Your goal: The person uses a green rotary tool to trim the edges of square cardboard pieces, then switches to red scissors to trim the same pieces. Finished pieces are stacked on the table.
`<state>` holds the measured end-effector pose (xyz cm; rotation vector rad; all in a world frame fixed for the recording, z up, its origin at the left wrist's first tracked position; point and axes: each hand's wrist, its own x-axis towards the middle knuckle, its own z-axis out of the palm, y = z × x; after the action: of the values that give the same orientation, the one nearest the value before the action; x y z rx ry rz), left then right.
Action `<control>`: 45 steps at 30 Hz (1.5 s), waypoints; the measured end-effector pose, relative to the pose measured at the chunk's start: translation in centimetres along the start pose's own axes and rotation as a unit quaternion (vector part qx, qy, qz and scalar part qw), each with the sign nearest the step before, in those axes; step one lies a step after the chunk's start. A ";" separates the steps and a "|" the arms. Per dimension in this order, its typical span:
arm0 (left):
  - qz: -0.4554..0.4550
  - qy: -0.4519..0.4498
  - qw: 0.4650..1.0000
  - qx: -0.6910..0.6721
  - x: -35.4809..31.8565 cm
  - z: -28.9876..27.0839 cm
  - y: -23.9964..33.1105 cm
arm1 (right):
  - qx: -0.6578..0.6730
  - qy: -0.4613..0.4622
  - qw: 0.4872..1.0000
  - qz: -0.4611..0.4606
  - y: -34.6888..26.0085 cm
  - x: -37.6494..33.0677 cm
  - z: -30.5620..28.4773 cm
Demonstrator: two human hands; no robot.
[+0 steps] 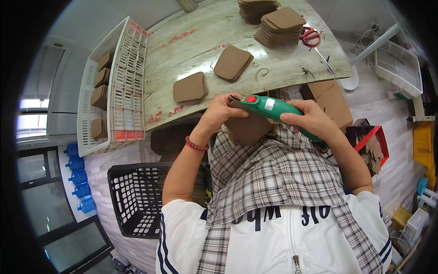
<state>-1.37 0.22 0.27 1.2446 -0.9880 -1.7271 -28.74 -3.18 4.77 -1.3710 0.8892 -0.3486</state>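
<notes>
**One brown piece under the tool, many more in piles**

The brown piece [248, 130] is above the person's lap, in front of the apron [283, 176] and just off the near edge of the table [191, 52]. The left hand [221, 110] pinches its upper edge, thumb on top. The right hand [311, 119] is wrapped round the green tool [261, 104], whose nose points at the left fingers. Whether that nose actually touches the edge is hard to tell, since the fingers and the tool's body cover the spot.

Judging by how things lie, work on this piece is under way and not yet over: it is in the grip, not set down. One low pile [189, 87] sits by the table's near edge, with another pile [232, 63] just beyond it. Further back stand a tall stack [282, 29] and a second stack [255, 11], near red scissors [309, 37]. More brown piles [99, 97] fill part of the white crate [130, 77] on the left. Nothing marks which of these are done and which are left.

The piece itself looks flat, matte and plain brown, its lower end rounded and its upper part hidden behind the tool. It seems to match the round-cornered pieces on the table.
</notes>
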 end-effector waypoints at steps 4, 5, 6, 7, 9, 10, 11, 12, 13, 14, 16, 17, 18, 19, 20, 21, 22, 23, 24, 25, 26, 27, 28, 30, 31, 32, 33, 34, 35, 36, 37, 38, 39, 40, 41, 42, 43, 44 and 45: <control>0.059 0.053 0.997 0.021 -0.1 -1.5 0.3 | 0.030 0.038 0.999 -0.016 1.1 0.6 0.4; 0.080 0.102 0.991 0.027 -0.3 -3.1 0.9 | 0.045 0.057 0.997 -0.020 1.3 0.5 0.4; 0.100 0.166 0.981 0.007 -0.3 -4.9 1.5 | 0.053 0.080 0.995 -0.023 1.6 0.3 0.2; 0.160 0.207 0.965 0.012 -0.1 -8.5 0.8 | 0.049 0.081 0.995 -0.026 2.0 0.2 -0.1; 0.175 0.287 0.940 -0.060 0.4 -13.0 0.8 | 0.039 0.094 0.994 -0.028 2.9 -0.2 -0.9; 0.170 0.318 0.932 -0.022 0.7 -15.5 0.2 | 0.033 0.085 0.996 -0.021 2.8 -0.5 -0.9; 0.178 0.392 0.886 0.175 1.3 -16.6 -0.6 | 0.035 0.088 0.995 -0.020 3.0 -0.7 -0.9; 0.179 0.447 0.798 0.363 2.0 -17.4 -1.3 | 0.038 0.093 0.995 -0.020 3.4 -0.8 -0.9; 0.175 0.482 0.673 0.533 2.8 -17.6 -1.2 | 0.040 0.101 0.994 -0.021 3.8 -1.0 -1.0; 0.194 0.491 0.596 0.605 3.6 -15.9 -0.8 | 0.033 0.113 0.993 -0.023 4.2 -1.2 -1.1; 0.311 0.440 0.528 0.657 5.5 -13.6 -1.7 | 0.027 0.127 0.991 -0.015 4.1 -1.4 -1.1; 0.281 0.412 0.534 0.683 7.0 -10.5 -1.2 | 0.024 0.140 0.990 -0.006 4.2 -1.6 -1.2; 0.261 0.388 0.554 0.689 8.1 -8.0 -0.9 | 0.031 0.155 0.987 -0.008 4.2 -1.7 -1.0; 0.214 0.377 0.592 0.680 9.1 -6.7 -0.9 | 0.029 0.157 0.987 -0.011 4.2 -1.7 -1.0; 0.165 0.365 0.626 0.669 9.8 -5.7 -0.9 | 0.027 0.156 0.987 -0.016 4.4 -1.6 -1.0; 0.115 0.352 0.659 0.655 10.3 -5.1 -0.7 | 0.025 0.156 0.987 -0.020 4.6 -1.5 -1.1; 0.137 0.366 0.663 0.639 10.4 -4.6 -0.6 | 0.023 0.157 0.987 -0.025 4.8 -1.5 -1.1; 0.158 0.379 0.667 0.621 10.2 -4.2 -0.6 | 0.026 0.162 0.986 -0.029 5.0 -1.5 -1.1; 0.179 0.392 0.671 0.603 10.2 -3.8 -0.5 | 0.029 0.167 0.985 -0.032 5.1 -1.5 -1.3; 0.256 0.423 0.657 0.569 10.2 -3.3 -0.8 | 0.033 0.169 0.985 -0.034 5.3 -1.6 -1.2; 0.275 0.426 0.677 0.533 10.1 -2.9 -0.9 | 0.039 0.177 0.983 -0.040 5.3 -1.5 -1.1; 0.293 0.428 0.695 0.497 9.9 -2.5 -1.1 | 0.046 0.180 0.982 -0.038 5.2 -1.4 -1.0; 0.242 0.415 0.766 0.428 9.4 -1.8 -0.6 | 0.052 0.183 0.981 -0.037 5.1 -1.4 -1.0; 0.185 0.370 0.880 0.233 9.0 -1.3 -0.4 | 0.063 0.186 0.980 -0.040 4.6 -1.5 -0.9; 0.228 0.353 0.902 0.099 8.9 -0.8 -0.5 | 0.057 0.194 0.978 -0.044 4.5 -1.5 -0.8; 0.267 0.329 0.905 -0.038 8.8 0.1 -0.6 | 0.050 0.202 0.977 -0.048 4.4 -1.6 -0.7; 0.300 0.298 0.889 -0.174 8.6 0.9 -0.7 | 0.044 0.209 0.975 -0.052 4.2 -1.6 -0.6; 0.282 0.265 0.878 -0.281 7.7 2.7 0.5 | 0.048 0.218 0.973 -0.057 4.0 -1.7 -0.6; 0.284 0.232 0.868 -0.336 7.6 3.1 0.6 | 0.050 0.222 0.972 -0.063 3.5 -1.9 -0.2; 0.285 0.197 0.853 -0.390 7.6 3.3 0.5 | 0.053 0.227 0.970 -0.069 3.1 -2.0 0.1; 0.284 0.160 0.835 -0.443 7.7 3.7 0.5 | 0.066 0.229 0.968 -0.073 2.9 -2.1 0.2; 0.278 0.159 0.820 -0.474 7.8 4.1 0.5 | 0.073 0.233 0.966 -0.081 2.5 -2.1 0.4; 0.273 0.156 0.811 -0.493 7.9 4.4 0.6 | 0.079 0.238 0.964 -0.089 2.2 -2.1 0.5; 0.268 0.154 0.802 -0.511 8.0 4.7 0.7 | 0.080 0.237 0.964 -0.089 2.0 -2.2 0.6; 0.262 0.152 0.792 -0.529 8.1 4.9 0.7 | 0.080 0.237 0.964 -0.090 1.7 -2.2 0.6; 0.256 0.140 0.791 -0.537 8.3 5.0 0.6 | 0.081 0.236 0.964 -0.091 1.6 -2.2 0.7; 0.256 0.148 0.784 -0.546 8.2 5.5 0.8 | 0.081 0.238 0.964 -0.090 1.5 -2.2 0.7; 0.256 0.156 0.776 -0.555 8.2 6.1 1.2 | 0.082 0.240 0.963 -0.089 1.4 -2.2 0.7; 0.255 0.164 0.768 -0.564 8.2 6.6 1.3 | 0.083 0.242 0.963 -0.088 1.4 -2.2 0.8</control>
<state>-9.34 -6.73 -0.03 0.3615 0.0497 -1.2000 -30.01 -0.83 4.21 -1.2294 1.1092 -0.9030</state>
